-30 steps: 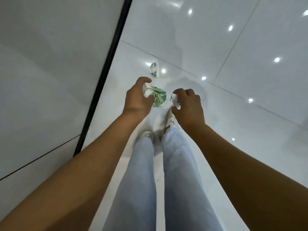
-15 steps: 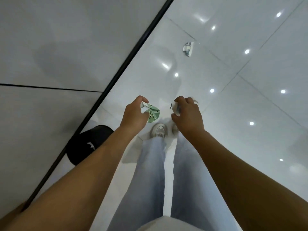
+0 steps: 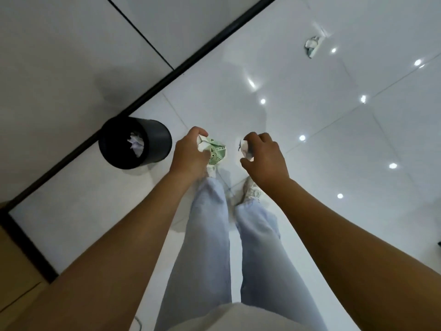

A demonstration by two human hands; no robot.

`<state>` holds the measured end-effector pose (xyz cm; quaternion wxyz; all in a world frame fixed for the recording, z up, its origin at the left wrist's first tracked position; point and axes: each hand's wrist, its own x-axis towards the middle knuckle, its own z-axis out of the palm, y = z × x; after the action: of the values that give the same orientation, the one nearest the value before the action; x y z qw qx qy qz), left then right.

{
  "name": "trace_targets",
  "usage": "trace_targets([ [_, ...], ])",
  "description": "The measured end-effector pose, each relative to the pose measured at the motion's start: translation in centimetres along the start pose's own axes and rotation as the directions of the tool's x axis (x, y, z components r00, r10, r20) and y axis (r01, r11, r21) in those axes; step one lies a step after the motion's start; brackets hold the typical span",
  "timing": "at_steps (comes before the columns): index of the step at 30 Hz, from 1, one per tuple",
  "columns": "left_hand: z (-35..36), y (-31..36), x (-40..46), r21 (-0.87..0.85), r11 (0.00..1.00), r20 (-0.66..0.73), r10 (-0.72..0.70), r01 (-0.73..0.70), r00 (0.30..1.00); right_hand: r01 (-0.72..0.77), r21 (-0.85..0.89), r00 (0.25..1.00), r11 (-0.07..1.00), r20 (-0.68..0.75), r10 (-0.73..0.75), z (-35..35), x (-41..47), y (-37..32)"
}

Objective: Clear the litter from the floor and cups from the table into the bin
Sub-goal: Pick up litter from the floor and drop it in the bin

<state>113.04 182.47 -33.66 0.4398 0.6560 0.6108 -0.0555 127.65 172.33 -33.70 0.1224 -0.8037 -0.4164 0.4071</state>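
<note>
Glossy white tiled floor (image 3: 310, 130). Left hand (image 3: 191, 154) grips green-printed crumpled paper (image 3: 214, 151), right hand (image 3: 265, 158) pinches white paper scrap (image 3: 245, 149); release advised directly above round black plastic bin (image 3: 152, 137).

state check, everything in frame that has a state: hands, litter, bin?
left hand: grips green-printed crumpled paper
right hand: grips white paper scrap
bin: upright, open, by the wall, white crumpled paper inside
floor litter: lying on the tiles far from the bin, not picked up
</note>
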Motion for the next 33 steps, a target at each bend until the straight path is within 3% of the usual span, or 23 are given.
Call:
trace_targets([
  [9, -7.4, -12.3, -1.4, -0.082, 0.994, -0.104, -0.078, 0.070, 0.991, -0.009, -0.001, 0.998, 1.000, 0.065, 0.009, 8.6, -1.3, -7.7],
  [19, -17.8, -23.4, 4.4, 0.053, 0.988, -0.242, -0.130, 0.147, 0.962, 0.001, 0.013, 0.996, 1.000, 0.090, -0.003, 20.0, 2.1, -19.4],
  [22, -19.3, -25.1, 7.4, 0.150, 0.975, -0.194, -0.133, 0.163, 0.972, 0.014, -0.004, 0.996, 1.000, 0.088, -0.014, 22.0, 3.2, -21.4],
  [27, -20.1, -26.8, 10.3, 0.215, 0.960, 0.034, -0.189, 0.178, 0.981, 0.024, -0.057, 0.994, 0.998, 0.107, -0.018, 23.5, 4.6, -23.3],
  [33, -21.5, -28.7, 9.3, 0.234, 0.959, 0.032, -0.170, 0.158, 0.985, 0.101, -0.122, 0.987, 0.987, 0.136, -0.084, 24.6, 6.3, -26.3],
])
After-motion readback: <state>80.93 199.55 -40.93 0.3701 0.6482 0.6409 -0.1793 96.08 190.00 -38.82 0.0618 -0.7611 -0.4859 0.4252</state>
